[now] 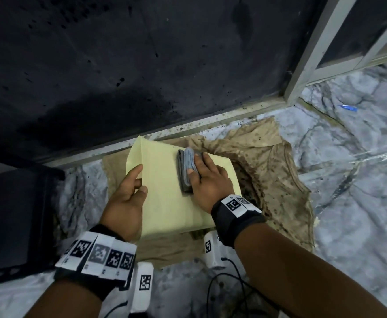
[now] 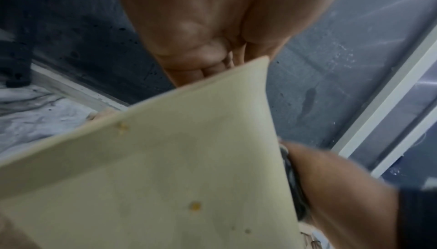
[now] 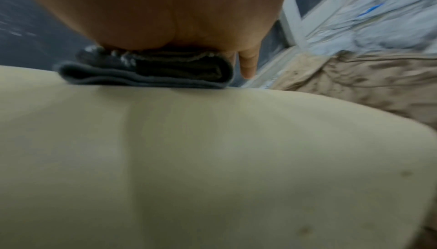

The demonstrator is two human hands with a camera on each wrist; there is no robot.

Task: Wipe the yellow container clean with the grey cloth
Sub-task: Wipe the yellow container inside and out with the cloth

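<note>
A pale yellow container (image 1: pixel 165 180) lies with a flat side up on a stained tan cloth. My left hand (image 1: pixel 130 189) grips its left edge, thumb on top and fingers wrapped behind the rim; the left wrist view shows those fingers (image 2: pixel 212 66) past the edge of the container (image 2: pixel 165 178), which carries small yellow spots. My right hand (image 1: pixel 207 177) lies flat on a folded grey cloth (image 1: pixel 185 166) and presses it onto the upper face near the far right. In the right wrist view the palm (image 3: pixel 165 10) sits on the folded cloth (image 3: pixel 146 73) over the container (image 3: pixel 212 159).
The tan cloth (image 1: pixel 268 168) spreads over a grey marble floor (image 1: pixel 360 203). A black spotted wall panel (image 1: pixel 142 65) rises just behind, with a white frame (image 1: pixel 307 53) at the right. A dark object (image 1: pixel 15 214) stands at the left. Cables (image 1: pixel 229 283) trail near my wrists.
</note>
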